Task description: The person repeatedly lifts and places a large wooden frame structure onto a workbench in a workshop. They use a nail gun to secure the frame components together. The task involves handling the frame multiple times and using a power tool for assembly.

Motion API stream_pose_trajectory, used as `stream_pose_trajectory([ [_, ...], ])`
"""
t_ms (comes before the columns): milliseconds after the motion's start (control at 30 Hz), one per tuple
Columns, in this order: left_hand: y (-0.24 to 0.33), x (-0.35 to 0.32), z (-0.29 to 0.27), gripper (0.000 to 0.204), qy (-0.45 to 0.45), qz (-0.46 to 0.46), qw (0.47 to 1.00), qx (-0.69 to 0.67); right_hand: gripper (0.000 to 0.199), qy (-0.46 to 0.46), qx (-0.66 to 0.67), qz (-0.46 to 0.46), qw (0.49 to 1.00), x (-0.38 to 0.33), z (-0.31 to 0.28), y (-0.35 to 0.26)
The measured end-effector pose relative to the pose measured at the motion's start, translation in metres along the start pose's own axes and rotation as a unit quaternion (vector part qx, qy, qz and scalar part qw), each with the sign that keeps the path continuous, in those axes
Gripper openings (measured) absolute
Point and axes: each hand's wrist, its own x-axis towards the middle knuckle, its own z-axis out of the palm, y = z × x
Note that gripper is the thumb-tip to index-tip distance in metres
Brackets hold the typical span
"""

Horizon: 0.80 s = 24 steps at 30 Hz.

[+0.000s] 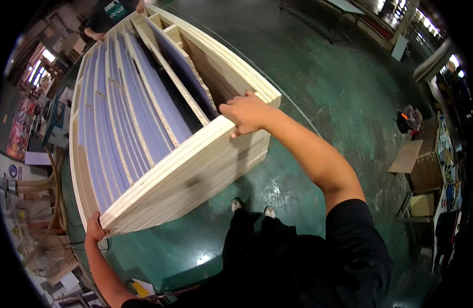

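A tall stack of long pale wooden frames (185,177) stretches away from me. Inside the top one, wooden slats (185,95) run lengthwise, and between them lie bluish-purple sheets or strips (144,97). My left hand (95,227) is closed round the near left corner of the top frame. Over its near edge, toward the right corner, my right hand (245,114) is hooked, fingers on top and thumb on the outer side. Whether each hand holds one frame or several, I cannot tell.
At the far end a person in a dark shirt (110,13) has a hand (95,35) at the stack. Green floor (323,72) lies to the right. Hoses (56,190) and clutter stand left; a workbench with a wooden box (424,159) stands right.
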Motion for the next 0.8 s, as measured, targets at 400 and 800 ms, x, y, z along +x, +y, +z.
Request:
stream_pose_trajectory([
  [400,0.003,0.007,0.007,0.054,0.031,0.029,0.999,0.019,0.059,0.024,0.047,-0.017,0.998,0.004,0.007,0.01],
  [800,-0.109,-0.064,0.078,0.071,0.46,-0.144,0.83,-0.28,0.058,0.446,0.384,0.244,0.771,-0.091,0.1,0.146],
])
